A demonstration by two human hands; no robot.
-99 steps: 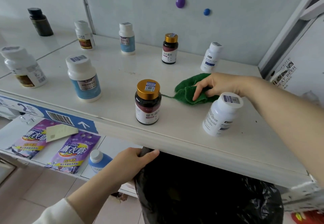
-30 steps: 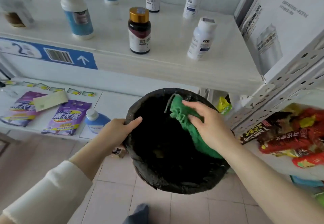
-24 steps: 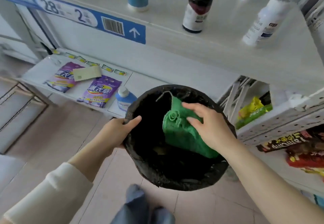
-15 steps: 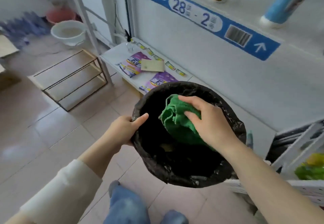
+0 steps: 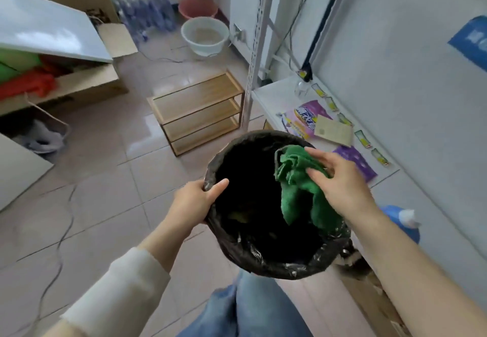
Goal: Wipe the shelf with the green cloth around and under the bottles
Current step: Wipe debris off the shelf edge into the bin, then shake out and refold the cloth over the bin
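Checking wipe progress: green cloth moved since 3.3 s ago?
Yes: green cloth left the bottle shelf, now lower, over the bin beside the lower shelf, in the right hand.

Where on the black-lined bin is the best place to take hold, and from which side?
The bin is round, open-topped and looks too wide to wrap, so probably its rim, from the outside, thumb hooked over the lip. The left hand grips the left rim that way. The right side is taken: the right hand holds the green cloth there.
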